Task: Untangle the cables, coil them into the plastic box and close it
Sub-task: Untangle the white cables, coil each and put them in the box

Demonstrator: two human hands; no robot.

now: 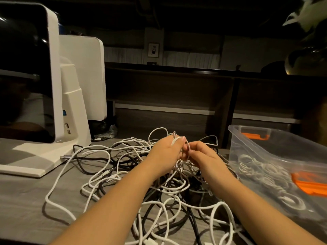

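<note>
White cable is pinched between both hands above the tangle.

A thin white cable (188,147) is held by the left hand (166,152) and right hand (205,156), fingers curled round it, over the cables (141,183) heaped mid-worktop (26,195). Its loop stands upright between the hands. The box (276,156), at the right edge, lies nearer the right hand and already holds coils.

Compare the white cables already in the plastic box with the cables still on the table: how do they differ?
The cables in the plastic box are wound into small separate coils; the pile on the table is one loose tangle. The boxed coils are all white, while the pile mixes white and black cables. The left hand and right hand pinch a white cable above the pile; nothing touches the coils. Both groups include similar white cables.
</note>
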